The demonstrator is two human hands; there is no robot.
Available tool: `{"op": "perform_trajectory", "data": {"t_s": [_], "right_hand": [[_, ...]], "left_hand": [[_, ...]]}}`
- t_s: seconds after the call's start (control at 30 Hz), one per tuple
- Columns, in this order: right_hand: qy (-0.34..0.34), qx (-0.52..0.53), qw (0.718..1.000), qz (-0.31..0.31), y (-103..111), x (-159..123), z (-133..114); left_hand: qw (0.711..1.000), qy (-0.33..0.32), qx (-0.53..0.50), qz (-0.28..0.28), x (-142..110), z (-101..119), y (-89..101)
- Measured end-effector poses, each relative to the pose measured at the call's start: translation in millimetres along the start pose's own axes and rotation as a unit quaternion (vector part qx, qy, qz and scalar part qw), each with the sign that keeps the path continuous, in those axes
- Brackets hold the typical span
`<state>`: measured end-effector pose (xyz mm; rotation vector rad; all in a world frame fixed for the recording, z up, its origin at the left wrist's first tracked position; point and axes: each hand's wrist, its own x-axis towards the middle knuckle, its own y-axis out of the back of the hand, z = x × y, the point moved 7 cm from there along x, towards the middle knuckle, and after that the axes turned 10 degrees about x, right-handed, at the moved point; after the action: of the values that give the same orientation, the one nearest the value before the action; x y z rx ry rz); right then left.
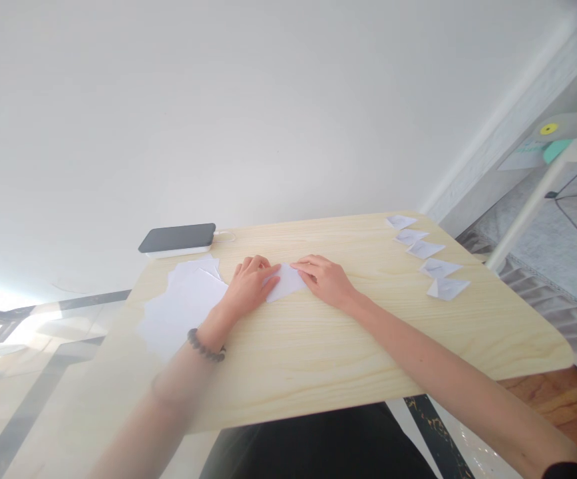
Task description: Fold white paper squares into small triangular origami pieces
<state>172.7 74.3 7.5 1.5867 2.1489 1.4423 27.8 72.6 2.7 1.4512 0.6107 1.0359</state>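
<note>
A small piece of folded white paper (287,282) lies flat on the wooden table between my two hands. My left hand (249,285), with a dark bead bracelet (206,346) at its wrist, grips the paper's left edge between thumb and fingers. At the right edge, my right hand (324,278) pinches the same paper. Both hands rest low on the tabletop, and their fingers cover parts of the paper's sides. Just left of my left hand spreads a loose pile of white paper sheets (181,309).
Several folded white paper pieces (438,268) stand in a row along the right side of the table (348,359). A black-topped white device (178,239) with a white cable sits at the back left. The wall borders the far edge; a white metal frame (528,206) stands right.
</note>
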Motion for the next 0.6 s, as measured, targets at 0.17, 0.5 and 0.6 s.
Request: {"op": "perform_trajectory", "data": {"t_s": [0.17,0.5,0.6], "right_hand": [[0.044,-0.016,0.998,-0.053,-1,-5,-7],[0.112,0.017,0.991,-0.065,-3,-6,-13],[0.116,0.011,0.991,-0.065,-3,-6,-13]], "left_hand": [[1.000,-0.015,0.005,0.005,2,0,0.2],[0.999,-0.032,0.009,0.002,1,1,3.6],[0.999,-0.035,0.008,0.005,2,1,4.0]]}}
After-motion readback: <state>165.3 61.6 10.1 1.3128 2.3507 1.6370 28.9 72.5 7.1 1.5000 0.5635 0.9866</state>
